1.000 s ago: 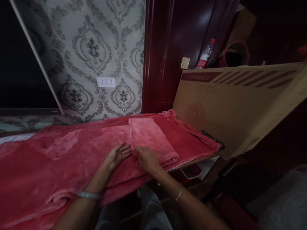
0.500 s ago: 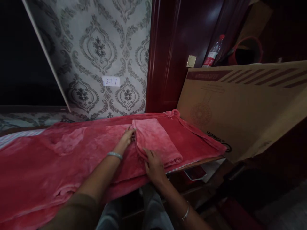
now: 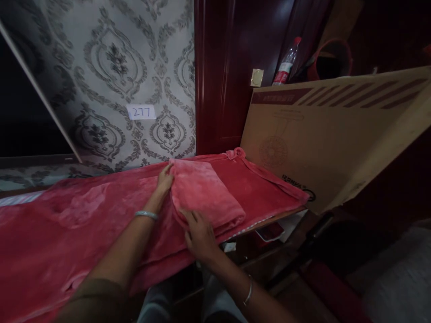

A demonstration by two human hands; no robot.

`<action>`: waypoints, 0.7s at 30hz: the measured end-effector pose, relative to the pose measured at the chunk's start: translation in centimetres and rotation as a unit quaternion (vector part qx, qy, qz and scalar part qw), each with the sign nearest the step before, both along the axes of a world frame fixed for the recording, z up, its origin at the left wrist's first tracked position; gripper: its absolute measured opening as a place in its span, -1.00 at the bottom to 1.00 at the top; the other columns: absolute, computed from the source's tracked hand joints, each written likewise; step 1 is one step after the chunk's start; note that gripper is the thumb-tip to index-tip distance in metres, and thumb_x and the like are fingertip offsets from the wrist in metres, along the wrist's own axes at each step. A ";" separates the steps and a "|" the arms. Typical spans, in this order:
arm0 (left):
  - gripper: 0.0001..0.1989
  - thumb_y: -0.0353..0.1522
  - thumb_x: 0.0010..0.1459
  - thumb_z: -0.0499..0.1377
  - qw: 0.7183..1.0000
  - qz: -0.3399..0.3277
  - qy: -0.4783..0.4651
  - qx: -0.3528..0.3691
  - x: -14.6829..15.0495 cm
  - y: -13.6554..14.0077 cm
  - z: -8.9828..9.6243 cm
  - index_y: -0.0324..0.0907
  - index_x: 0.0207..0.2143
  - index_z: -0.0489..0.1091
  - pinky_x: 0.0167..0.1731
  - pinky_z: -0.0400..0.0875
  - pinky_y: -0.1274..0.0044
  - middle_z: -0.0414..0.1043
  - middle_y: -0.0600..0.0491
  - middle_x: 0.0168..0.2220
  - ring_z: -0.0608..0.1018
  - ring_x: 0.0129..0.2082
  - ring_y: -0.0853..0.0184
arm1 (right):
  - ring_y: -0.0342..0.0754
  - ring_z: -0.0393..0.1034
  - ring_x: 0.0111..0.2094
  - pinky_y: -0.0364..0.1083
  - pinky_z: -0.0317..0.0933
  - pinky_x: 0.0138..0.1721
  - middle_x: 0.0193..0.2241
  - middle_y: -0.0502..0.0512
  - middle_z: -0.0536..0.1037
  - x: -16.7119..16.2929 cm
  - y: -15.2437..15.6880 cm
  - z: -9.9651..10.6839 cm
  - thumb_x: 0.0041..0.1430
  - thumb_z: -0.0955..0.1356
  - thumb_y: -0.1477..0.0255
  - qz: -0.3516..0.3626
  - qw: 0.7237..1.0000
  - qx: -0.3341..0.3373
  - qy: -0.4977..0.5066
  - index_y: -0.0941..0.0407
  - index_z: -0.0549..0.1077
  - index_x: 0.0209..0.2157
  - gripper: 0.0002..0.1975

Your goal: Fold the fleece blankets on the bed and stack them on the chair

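A plush pink-red blanket [image 3: 84, 224] is spread along a long tabletop, with one end turned over into a thick folded section [image 3: 207, 190]. At the far corner of the fold's left edge, my left hand [image 3: 165, 179] has its fingers curled around the cloth. Closer to my body, my right hand [image 3: 201, 235] grips the same edge, its fingers on top and the thumb lower down against the blanket. Parts of the left fingertips are hidden by the cloth.
A large cardboard box [image 3: 286, 134] stands at the right end, with a plastic bottle [image 3: 286, 65] behind its top edge. Patterned wallpaper carrying a label marked 277 [image 3: 141, 112] backs the table. A dark screen [image 3: 27, 103] is at the left.
My left hand has moved up along the fold's edge to its far corner. The folded section looks flatter and a little wider. The view has shifted slightly right.
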State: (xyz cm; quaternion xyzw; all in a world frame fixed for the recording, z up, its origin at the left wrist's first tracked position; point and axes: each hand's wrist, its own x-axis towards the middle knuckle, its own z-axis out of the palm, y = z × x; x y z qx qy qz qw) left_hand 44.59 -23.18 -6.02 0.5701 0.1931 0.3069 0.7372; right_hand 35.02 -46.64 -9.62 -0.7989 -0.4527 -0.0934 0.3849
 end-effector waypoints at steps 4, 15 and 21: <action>-0.37 -0.61 -0.15 0.25 0.998 0.017 0.065 0.000 -2.4 1.2 -2.3 -0.23 0.06 0.44 -0.19 0.54 0.55 0.60 -0.06 -0.14 0.62 -0.22 0.30 | 0.05 0.33 0.00 0.04 0.27 0.06 0.00 0.18 0.48 -1.3 1.0 -1.5 0.08 0.28 0.66 0.022 0.998 -0.055 0.031 0.08 0.32 0.24 -0.35; -0.24 -0.61 -0.14 0.22 0.997 -0.026 0.070 0.031 0.4 1.9 -0.2 -0.17 0.19 0.39 -0.39 0.51 0.60 0.59 0.03 -0.26 0.57 -0.46 0.40 | 0.03 0.31 -0.02 0.00 0.24 0.05 0.00 0.14 0.51 -1.1 1.4 -0.6 0.18 0.28 0.61 0.037 0.999 -0.026 -0.016 0.11 0.34 0.20 -0.46; -0.34 -0.64 -0.12 0.16 0.986 0.034 0.135 0.093 0.3 2.9 -2.0 -0.26 0.11 0.45 -0.36 0.50 0.58 0.58 0.02 -0.34 0.54 -0.45 0.37 | 0.03 0.31 -0.12 0.01 0.26 -0.07 -0.11 0.12 0.54 -1.6 2.1 -2.2 0.28 0.26 0.56 0.039 0.996 -0.066 -0.051 0.10 0.36 0.17 -0.57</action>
